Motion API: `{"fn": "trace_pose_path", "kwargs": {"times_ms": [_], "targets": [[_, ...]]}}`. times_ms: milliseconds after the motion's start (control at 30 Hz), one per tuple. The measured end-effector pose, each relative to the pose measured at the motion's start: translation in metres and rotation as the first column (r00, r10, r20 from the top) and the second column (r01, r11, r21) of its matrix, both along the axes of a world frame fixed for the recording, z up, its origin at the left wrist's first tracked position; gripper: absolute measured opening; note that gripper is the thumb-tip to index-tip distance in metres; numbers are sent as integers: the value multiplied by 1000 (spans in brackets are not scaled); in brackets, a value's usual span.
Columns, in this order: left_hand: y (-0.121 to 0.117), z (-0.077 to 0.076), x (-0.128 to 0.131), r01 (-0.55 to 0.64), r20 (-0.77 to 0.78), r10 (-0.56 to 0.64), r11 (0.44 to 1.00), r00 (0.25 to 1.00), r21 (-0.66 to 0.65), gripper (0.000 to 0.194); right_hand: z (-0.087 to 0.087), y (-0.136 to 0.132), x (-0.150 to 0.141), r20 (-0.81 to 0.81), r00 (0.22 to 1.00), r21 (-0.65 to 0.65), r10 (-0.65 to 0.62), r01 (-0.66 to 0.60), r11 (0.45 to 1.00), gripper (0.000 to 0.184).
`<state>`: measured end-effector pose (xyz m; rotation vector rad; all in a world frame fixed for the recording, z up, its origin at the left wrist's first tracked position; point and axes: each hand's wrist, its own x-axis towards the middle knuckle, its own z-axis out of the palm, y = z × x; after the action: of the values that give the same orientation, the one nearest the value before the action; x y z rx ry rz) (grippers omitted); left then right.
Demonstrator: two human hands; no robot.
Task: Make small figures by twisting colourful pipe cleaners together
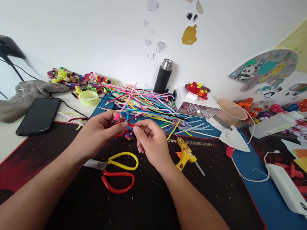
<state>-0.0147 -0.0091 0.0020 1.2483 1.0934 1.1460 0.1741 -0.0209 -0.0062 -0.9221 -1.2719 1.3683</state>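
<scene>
My left hand [99,133] is closed in a pinch around a small pipe-cleaner piece [117,117] with a bright pink tip, mostly hidden by the fingers. Between thumb and forefinger, my right hand [153,144] grips a red pipe cleaner [131,125] that runs across to the left hand. Just behind the fingers, a small purple pipe-cleaner bit [129,135] shows. Below the hands, scissors [122,167] with one yellow and one red handle lie on the black mat [87,210]. A yellow glue gun [185,155] rests right of my right hand.
A heap of coloured pipe cleaners [146,103] spreads behind the hands. A black thermos [163,76] stands by the wall, beside a white box [195,104]. A phone [38,116] and grey plush toy [16,98] lie left; a white power bank [289,187] and cable lie right.
</scene>
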Motion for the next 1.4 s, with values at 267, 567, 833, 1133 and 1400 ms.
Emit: {"fn": "trace_pose_path", "kwargs": {"times_ms": [267, 567, 833, 1133, 1400], "targets": [[-1, 3, 4, 32, 26, -32, 999, 999, 16, 31, 0, 0, -1, 29, 999, -3, -38, 38, 999, 22], [0, -3, -1, 56, -77, -53, 998, 996, 39, 29, 3, -4, 3, 343, 936, 160, -83, 29, 987, 8], [-1, 9, -4, 45, -268, -13, 993, 963, 112, 32, 0, -3, 3, 384, 920, 208, -80, -2, 978, 7], [-3, 7, 9, -44, 79, 52, 994, 995, -96, 38, -2, -4, 0, 160, 987, 59, 22, -32, 998, 19], [-3, 1, 6, 11, 74, -6, 998, 997, -68, 37, -1, -4, -1, 89, 996, 31, 9, -12, 999, 22]]}}
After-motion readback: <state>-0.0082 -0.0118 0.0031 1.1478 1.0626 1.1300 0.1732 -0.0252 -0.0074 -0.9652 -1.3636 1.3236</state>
